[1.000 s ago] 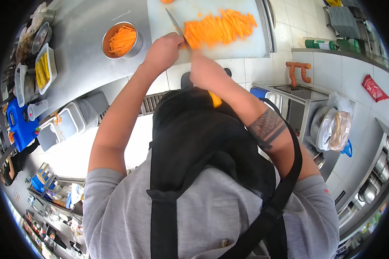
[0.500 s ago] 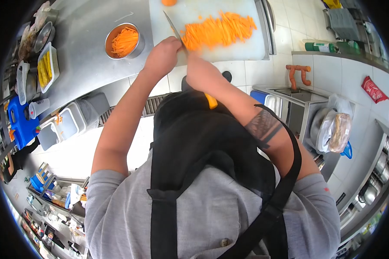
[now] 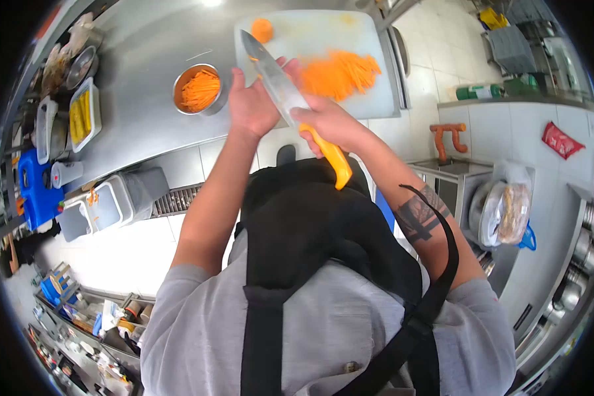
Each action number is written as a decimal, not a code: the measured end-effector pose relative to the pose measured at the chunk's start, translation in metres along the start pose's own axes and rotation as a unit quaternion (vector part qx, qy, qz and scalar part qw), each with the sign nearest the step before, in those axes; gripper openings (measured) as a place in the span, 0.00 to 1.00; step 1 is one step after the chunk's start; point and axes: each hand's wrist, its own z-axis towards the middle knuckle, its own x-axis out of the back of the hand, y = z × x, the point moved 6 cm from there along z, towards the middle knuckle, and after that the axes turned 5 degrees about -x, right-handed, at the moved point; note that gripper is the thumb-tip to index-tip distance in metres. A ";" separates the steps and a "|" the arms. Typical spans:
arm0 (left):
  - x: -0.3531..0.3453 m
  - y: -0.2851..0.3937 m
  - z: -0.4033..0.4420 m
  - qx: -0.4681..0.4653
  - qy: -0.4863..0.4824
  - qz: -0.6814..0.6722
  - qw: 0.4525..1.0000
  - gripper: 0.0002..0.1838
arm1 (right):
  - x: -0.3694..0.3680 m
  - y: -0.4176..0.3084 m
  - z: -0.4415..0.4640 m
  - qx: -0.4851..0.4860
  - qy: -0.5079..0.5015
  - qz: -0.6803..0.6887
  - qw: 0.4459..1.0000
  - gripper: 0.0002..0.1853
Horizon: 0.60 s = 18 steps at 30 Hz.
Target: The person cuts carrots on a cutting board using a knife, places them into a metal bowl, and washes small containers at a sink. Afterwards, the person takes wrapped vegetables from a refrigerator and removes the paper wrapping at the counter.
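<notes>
My right hand (image 3: 327, 122) is closed round the yellow handle of a large knife (image 3: 280, 86), its blade flat side up and slanting to the upper left. My left hand (image 3: 254, 105) is open, palm up, partly beneath the blade, with fingers apart. Beyond both hands lies a pile of orange strips, like carrot (image 3: 343, 74), on a white cutting board (image 3: 375, 102). A round orange piece (image 3: 262, 30) sits at the board's upper left. Left of my hands stands a metal bowl (image 3: 178, 92) holding more strips. A few orange bits stick to the blade.
A steel counter (image 3: 138, 72) bears the board and bowl. On its left are a white basket (image 3: 96, 119) with yellow items and a metal bowl (image 3: 80, 68). Bins (image 3: 112, 201) stand below the counter. At the right are bagged goods (image 3: 513, 214) and an orange pipe (image 3: 440, 142).
My left hand has turned palm up and opened. The knife has come back from the strips, its flat blade and yellow handle now showing. The view has shifted, with the board lower in it.
</notes>
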 end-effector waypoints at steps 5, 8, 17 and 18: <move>-0.006 0.002 0.005 0.007 0.001 -0.071 0.997 0.51 | 0.010 0.001 0.002 0.002 0.030 0.006 1.000 0.18; -0.016 0.006 -0.003 0.006 0.022 -0.048 0.999 0.48 | 0.016 0.002 0.005 -0.002 0.067 -0.039 0.997 0.21; 0.016 0.049 -0.011 -0.052 0.150 0.105 0.982 0.36 | 0.048 -0.006 -0.001 0.015 0.149 -0.096 0.984 0.25; 0.024 0.066 -0.014 -0.069 0.153 0.174 0.970 0.33 | 0.057 -0.006 -0.003 0.022 0.159 -0.087 0.983 0.23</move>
